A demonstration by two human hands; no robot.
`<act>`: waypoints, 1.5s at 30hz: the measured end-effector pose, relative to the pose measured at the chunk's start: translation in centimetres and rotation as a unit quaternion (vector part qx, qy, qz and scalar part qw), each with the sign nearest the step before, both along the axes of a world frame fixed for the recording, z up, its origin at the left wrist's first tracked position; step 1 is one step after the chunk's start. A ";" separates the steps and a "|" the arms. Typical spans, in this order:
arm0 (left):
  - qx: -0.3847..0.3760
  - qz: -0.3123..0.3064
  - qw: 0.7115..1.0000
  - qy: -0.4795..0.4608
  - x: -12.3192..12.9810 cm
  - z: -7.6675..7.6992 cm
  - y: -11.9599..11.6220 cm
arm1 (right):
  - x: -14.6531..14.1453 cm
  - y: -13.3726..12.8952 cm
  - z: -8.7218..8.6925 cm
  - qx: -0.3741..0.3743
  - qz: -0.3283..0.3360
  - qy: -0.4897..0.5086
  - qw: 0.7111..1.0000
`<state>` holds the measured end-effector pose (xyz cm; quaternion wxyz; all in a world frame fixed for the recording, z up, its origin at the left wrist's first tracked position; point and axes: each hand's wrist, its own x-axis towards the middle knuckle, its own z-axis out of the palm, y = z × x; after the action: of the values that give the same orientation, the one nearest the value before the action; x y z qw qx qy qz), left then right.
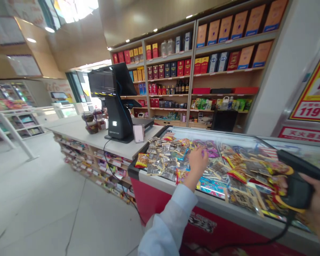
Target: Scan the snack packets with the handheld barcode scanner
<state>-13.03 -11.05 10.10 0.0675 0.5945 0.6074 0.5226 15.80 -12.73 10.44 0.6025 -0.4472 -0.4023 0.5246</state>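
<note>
My left hand (198,160) reaches over the snack packets heaped on the glass top of a red-sided chest freezer (152,193). Its fingers are curled together at a purple snack packet (212,148), with a bit of purple showing at the fingertips. Clear packets with dark contents (165,161) lie to its left, and red-and-yellow snack packets (237,174) to its right. At the right edge, my right hand (318,202) is wrapped round a black-and-yellow barcode scanner (296,185), held above the packets. A cable runs down from the scanner's handle.
Left of the freezer stands a white counter (117,151) with a black cash register (118,113) and jars (90,122). A black cable (117,177) hangs down the counter's front. Behind are shelves (170,78) of boxes and bottles. A red-and-yellow sign (312,96) is at right.
</note>
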 end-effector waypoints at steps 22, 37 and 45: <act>-0.073 0.159 0.972 0.157 -15.5 -6.6 -1.9 | -22.8 5.1 -6.1 -0.026 0.304 0.019 0.952; -0.130 0.201 0.945 0.223 -15.4 -9.7 -1.1 | -23.4 6.0 -8.0 -0.098 0.312 0.045 0.944; -0.139 0.187 0.946 0.225 -15.6 -9.3 -1.3 | -23.7 5.9 -7.8 -0.115 0.297 0.031 0.948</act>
<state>-28.62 -12.35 0.76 -0.0885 0.5571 0.7736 0.2888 -7.93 -6.86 2.66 0.3764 -0.3574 -0.4353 0.7356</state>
